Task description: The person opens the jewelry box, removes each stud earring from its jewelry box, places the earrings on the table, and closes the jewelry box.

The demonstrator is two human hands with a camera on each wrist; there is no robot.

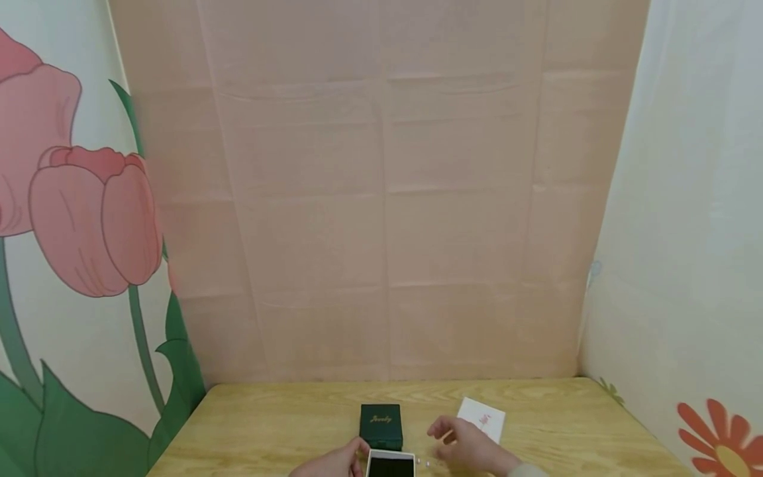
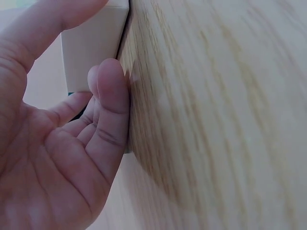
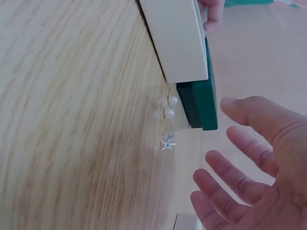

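Note:
At the front of the table, a white open-topped box shows a black interior. My left hand holds its left corner, thumb on one side and index finger reaching behind; its other fingers curl beside the box, low over the wood. My right hand is apart from the box, to its right, with fingers loosely spread and nothing in them. Between them on the table lie small pearl beads and a glittering star-shaped piece, seen in the right wrist view.
A dark green box with gold lettering stands right behind the white one. To the right, behind my right hand, lies a flat white item with red print. The wood-grain table ends at a pinkish-beige cloth backdrop.

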